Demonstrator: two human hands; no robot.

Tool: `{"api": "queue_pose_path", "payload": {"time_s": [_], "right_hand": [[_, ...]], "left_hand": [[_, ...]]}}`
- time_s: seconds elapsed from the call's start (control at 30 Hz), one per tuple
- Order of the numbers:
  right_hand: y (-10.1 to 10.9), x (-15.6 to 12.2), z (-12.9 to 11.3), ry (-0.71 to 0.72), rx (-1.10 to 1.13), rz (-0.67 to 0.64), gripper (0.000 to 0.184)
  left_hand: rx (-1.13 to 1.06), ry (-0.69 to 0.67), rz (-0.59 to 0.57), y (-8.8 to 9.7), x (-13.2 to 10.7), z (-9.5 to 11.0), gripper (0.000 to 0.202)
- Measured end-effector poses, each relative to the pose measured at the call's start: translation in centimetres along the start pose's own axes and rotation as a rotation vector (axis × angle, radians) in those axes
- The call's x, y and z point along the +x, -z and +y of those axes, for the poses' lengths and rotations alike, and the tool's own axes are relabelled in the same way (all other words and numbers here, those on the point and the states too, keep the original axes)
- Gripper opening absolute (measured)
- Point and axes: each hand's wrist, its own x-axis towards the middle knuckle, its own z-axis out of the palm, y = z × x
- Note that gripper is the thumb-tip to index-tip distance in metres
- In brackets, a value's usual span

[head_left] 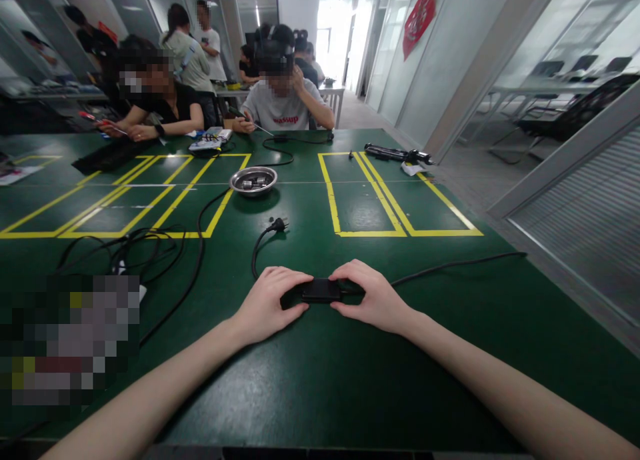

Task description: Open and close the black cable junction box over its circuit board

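Observation:
A small black power adapter (321, 291) lies on the green table (320, 380) in front of me. My left hand (273, 303) curls round its left end and my right hand (373, 299) grips its right end, fingers closed on it. One black cable runs from the adapter to the right across the table (450, 265). Another cable loops away behind my left hand and ends in a plug (278, 226) lying free.
A metal bowl (253, 181) with small parts sits mid-table between yellow taped rectangles (370, 193). Tangled black cables (130, 253) lie at left. A black tool (395, 155) rests far right. Two people sit across the table; others stand behind.

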Motion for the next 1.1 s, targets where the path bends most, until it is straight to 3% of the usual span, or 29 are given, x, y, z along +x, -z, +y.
{"api": "queue_pose_path", "payload": {"time_s": [0.27,0.43,0.6,0.77,1.1], "right_hand": [[-0.21,0.03,-0.14,-0.001,-0.087,-0.040,0.036],[-0.59,0.31,0.04,0.033,-0.130,-0.033,0.031],[-0.73,0.29,-0.13,0.095,-0.190,-0.055,0.023],[-0.65,0.19,-0.31,0.092,-0.184,-0.098,0.018],[-0.22,0.26,-0.62,0.135,-0.234,-0.135,0.014]], "left_hand": [[0.055,0.001,-0.029,0.20,0.31,-0.06,0.036],[0.046,-0.018,-0.073,0.14,0.31,0.15,0.034],[0.134,-0.033,-0.070,-0.28,0.33,0.42,0.036],[0.207,-0.068,-0.061,-0.46,0.28,0.17,0.026],[0.205,-0.099,-0.045,-0.22,0.20,0.39,0.028]]}}
